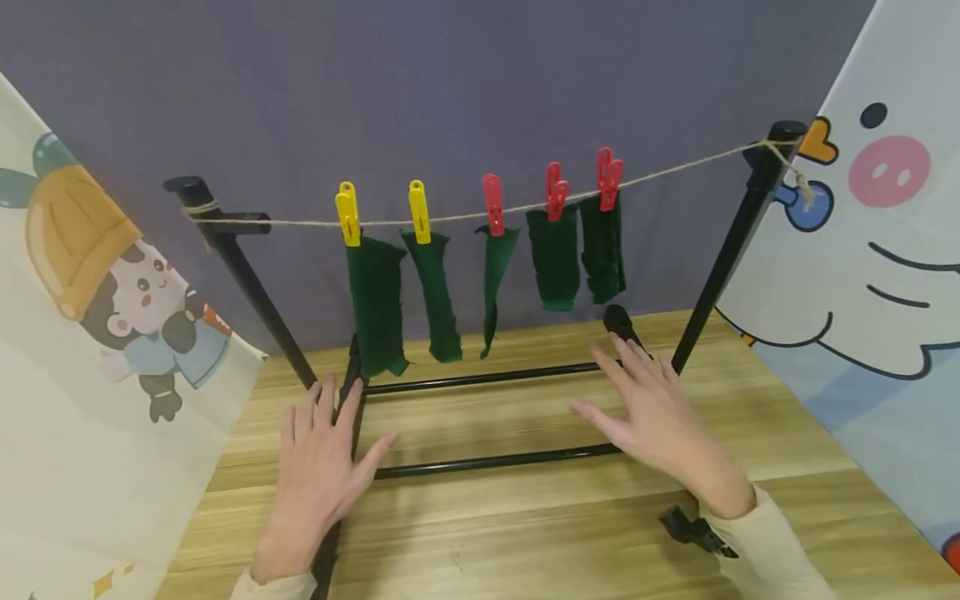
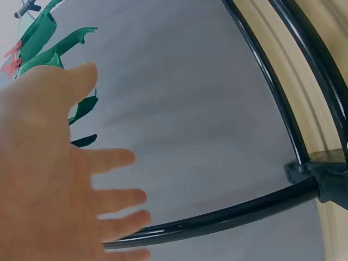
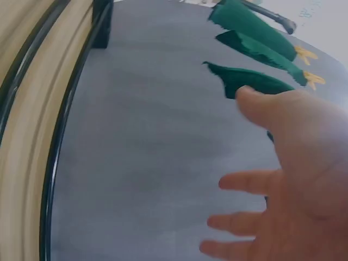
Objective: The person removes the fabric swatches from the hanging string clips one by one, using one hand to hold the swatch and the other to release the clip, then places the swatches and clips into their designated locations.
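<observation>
Grey backdrop behind and pale wood tabletop below, with cartoon panels at both sides: so the head view sets the scene. Five green cloths hang from a string tied between the posts of a black rack, the left two by yellow clips, the other three by red clips. Both hands are released, fingers spread: the left hand over the rack's left side, the right hand near its right post. Whether either touches the frame cannot be told. A knock from either could shake the rack and set the cloths swinging. The middle cloth looks likeliest to fall, being narrow and bunched under one clip.

Left wrist view: the palm shows, holding nothing, with rack bars beyond and cloths and red clips at upper left.

Right wrist view: that palm is empty too, its thumb overlapping a cloth's outline; contact is unclear. Snagging an edge could likely tug cloth from clip, or drag neighbouring clips along the string.
</observation>
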Tool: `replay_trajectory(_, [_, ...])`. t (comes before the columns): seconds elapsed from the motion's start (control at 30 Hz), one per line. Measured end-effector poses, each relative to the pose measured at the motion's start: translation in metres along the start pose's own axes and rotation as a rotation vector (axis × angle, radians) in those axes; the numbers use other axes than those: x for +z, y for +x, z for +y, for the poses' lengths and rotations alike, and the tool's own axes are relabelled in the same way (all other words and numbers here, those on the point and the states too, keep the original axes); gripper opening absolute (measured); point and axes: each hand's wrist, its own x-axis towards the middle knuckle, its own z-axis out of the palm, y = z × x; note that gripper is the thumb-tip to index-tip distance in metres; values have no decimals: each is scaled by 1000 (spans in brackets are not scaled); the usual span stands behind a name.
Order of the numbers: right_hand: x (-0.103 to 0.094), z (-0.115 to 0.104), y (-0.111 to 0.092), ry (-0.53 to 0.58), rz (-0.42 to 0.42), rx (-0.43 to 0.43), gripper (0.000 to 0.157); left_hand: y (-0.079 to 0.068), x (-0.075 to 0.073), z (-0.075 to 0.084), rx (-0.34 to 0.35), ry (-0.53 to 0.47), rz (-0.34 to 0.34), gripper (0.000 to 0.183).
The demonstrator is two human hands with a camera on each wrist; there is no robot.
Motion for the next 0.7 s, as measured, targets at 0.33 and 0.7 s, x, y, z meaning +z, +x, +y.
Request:
replay_trajectory(0.33, [-23, -15, 10, 349, 168, -114, 40, 4, -20, 11, 22, -158, 43, 66])
replay_trajectory(0.7, [-51, -41, 35, 556, 365, -261, 23, 15, -34, 14, 38, -377, 258, 30])
